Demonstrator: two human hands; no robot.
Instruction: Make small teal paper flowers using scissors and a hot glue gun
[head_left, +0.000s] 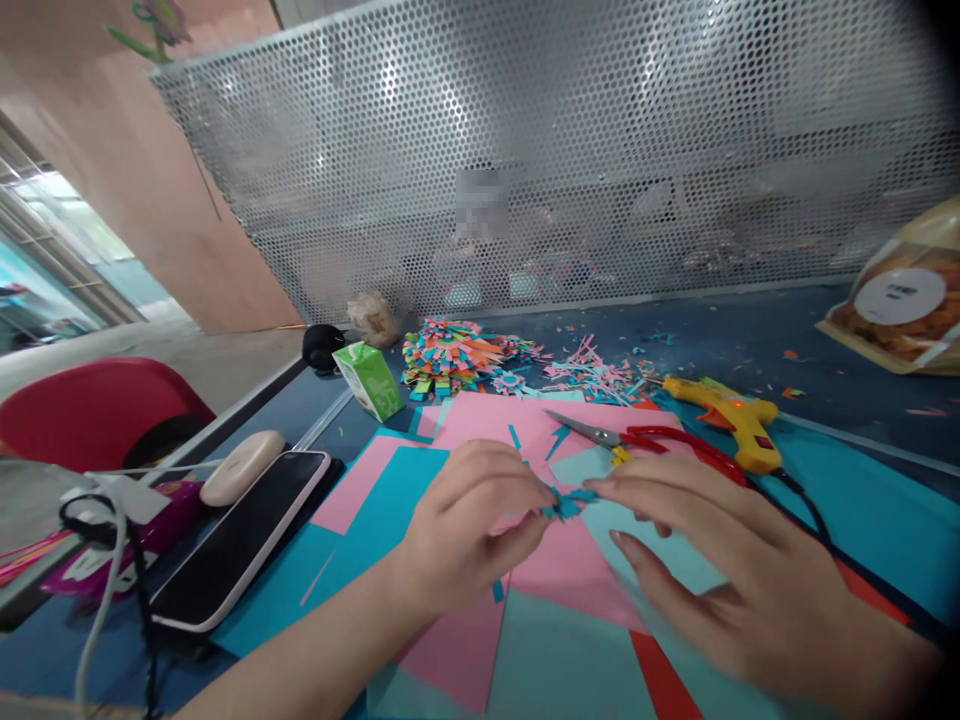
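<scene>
My left hand is curled, its fingertips pinching a small teal paper piece with cut fringes. My right hand meets the same piece from the right, forefinger and thumb touching its edge, the other fingers spread over the sheets below. Both hands hover above overlapping pink paper and teal paper sheets. Red-handled scissors lie just beyond my hands on the pink sheet.
A yellow glue gun lies at the right, a snack bag beyond it. Colourful fringed paper pieces and scraps pile by a perforated metal screen. A green carton, a phone and cables sit at the left.
</scene>
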